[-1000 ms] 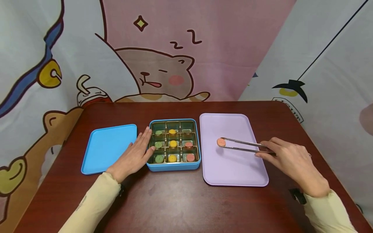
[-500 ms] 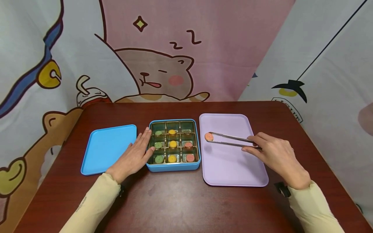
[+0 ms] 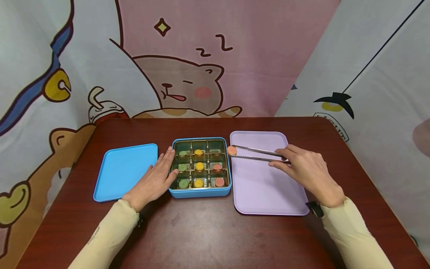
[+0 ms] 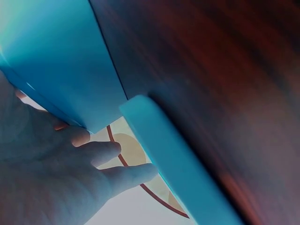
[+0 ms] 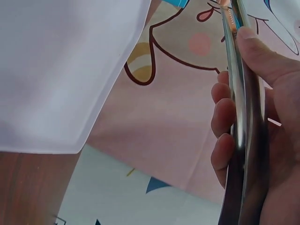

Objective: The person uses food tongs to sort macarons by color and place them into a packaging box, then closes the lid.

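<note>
My right hand [image 3: 307, 172] grips metal tongs [image 3: 258, 151], whose tips pinch a round orange cookie-like piece [image 3: 231, 150]. This piece is held over the gap between the lilac tray [image 3: 268, 194] and the blue box [image 3: 201, 192], level with the box's right rim. In the right wrist view fingers and thumb wrap the tongs [image 5: 243, 126]. Straight fingers of my left hand [image 3: 152, 185] rest against the box's left side. A gold divided insert [image 3: 215, 146] inside the box bears green pieces [image 3: 183, 183] at left, yellow pieces [image 3: 198, 183] in the middle and two pink pieces [image 3: 219, 182] at right.
A blue lid [image 3: 124, 172] lies left of the box, partly behind my left hand. Everything stands on a dark wooden table [image 3: 201, 231]. A printed cloth with cartoon animals [image 3: 188, 86] hangs behind the table's far edge.
My right hand has moved left and slightly away from me, carrying the tongs and the orange piece from over the tray to the box's right edge. The left hand stays in place.
</note>
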Demonstrator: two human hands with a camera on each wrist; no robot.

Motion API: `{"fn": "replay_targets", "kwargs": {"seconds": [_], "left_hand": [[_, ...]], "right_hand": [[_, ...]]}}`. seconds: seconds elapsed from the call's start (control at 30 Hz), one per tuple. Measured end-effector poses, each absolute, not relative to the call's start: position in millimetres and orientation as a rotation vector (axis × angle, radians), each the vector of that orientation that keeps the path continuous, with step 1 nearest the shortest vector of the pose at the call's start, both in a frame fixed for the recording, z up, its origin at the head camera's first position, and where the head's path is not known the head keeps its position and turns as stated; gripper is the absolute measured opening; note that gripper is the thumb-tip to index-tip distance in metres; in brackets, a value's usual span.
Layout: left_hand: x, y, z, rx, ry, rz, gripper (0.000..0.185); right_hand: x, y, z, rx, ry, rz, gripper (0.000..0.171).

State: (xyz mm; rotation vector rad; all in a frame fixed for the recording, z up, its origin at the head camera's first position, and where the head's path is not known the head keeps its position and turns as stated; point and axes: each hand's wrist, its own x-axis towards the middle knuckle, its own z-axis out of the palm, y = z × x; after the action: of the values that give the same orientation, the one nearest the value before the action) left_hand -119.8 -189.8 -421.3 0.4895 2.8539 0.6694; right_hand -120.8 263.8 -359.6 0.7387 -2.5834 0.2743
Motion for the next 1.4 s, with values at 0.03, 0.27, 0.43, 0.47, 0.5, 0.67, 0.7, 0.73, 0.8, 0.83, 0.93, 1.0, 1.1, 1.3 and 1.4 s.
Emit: {"fn": "replay_targets", "kwargs": {"seconds": [0.03, 0.27, 0.43, 0.47, 0.5, 0.67, 0.7, 0.73, 0.8, 0.83, 0.93, 1.0, 1.1, 1.3, 1.4], "left_hand": [[-119.8, -189.7, -421.4, 0.489, 2.853, 0.671, 0.073], [-120.3, -189.0, -421.5, 0.49, 2.853, 0.674, 0.072], [-120.6, -188.5, -421.8, 0.482, 2.853, 0.675, 0.072], [-120.5, -188.4, -421.9, 0.481, 2.853, 0.673, 0.072], [-120.5, -188.4, -422.0, 0.48, 2.852, 0.672, 0.072], [-120.8, -188.1, -422.3, 0.475, 2.852, 0.666, 0.072], [-120.9, -188.0, -422.2, 0.473, 2.851, 0.665, 0.073], [-121.1, -187.9, -422.1, 0.473, 2.852, 0.663, 0.072], [-121.4, -187.8, -421.8, 0.472, 2.853, 0.659, 0.072], [-121.4, -187.7, -421.5, 0.472, 2.853, 0.658, 0.072], [-121.2, -187.8, -421.0, 0.471, 2.853, 0.657, 0.072], [-120.8, -188.0, -420.9, 0.468, 2.853, 0.656, 0.073], [-120.5, -188.3, -420.7, 0.466, 2.855, 0.656, 0.073], [-120.4, -188.0, -419.7, 0.465, 2.857, 0.661, 0.074], [-120.5, -187.9, -419.7, 0.462, 2.857, 0.661, 0.074]], "right_hand": [[-122.3, 262.0, -359.7, 0.747, -2.576, 0.27, 0.079], [-132.5, 251.2, -357.7, 0.794, -2.588, 0.239, 0.066], [-142.7, 243.0, -355.1, 0.81, -2.586, 0.236, 0.037], [-144.9, 241.4, -355.1, 0.812, -2.584, 0.231, 0.036], [-147.0, 239.8, -355.2, 0.816, -2.58, 0.228, 0.035], [-155.7, 231.7, -356.1, 0.828, -2.578, 0.202, 0.036], [-157.1, 229.9, -356.0, 0.827, -2.582, 0.197, 0.036], [-158.1, 228.2, -355.9, 0.824, -2.587, 0.192, 0.036], [-159.6, 224.9, -355.6, 0.813, -2.602, 0.183, 0.035], [-160.2, 223.3, -355.2, 0.806, -2.609, 0.177, 0.035], [-161.4, 218.5, -353.5, 0.789, -2.631, 0.159, 0.033], [-162.4, 215.8, -352.4, 0.783, -2.647, 0.145, 0.033], [-163.7, 212.5, -350.9, 0.788, -2.661, 0.122, 0.033], [-165.9, 207.4, -348.2, 0.8, -2.665, 0.069, 0.034], [-167.1, 205.3, -346.7, 0.796, -2.683, 0.045, 0.034]]}}
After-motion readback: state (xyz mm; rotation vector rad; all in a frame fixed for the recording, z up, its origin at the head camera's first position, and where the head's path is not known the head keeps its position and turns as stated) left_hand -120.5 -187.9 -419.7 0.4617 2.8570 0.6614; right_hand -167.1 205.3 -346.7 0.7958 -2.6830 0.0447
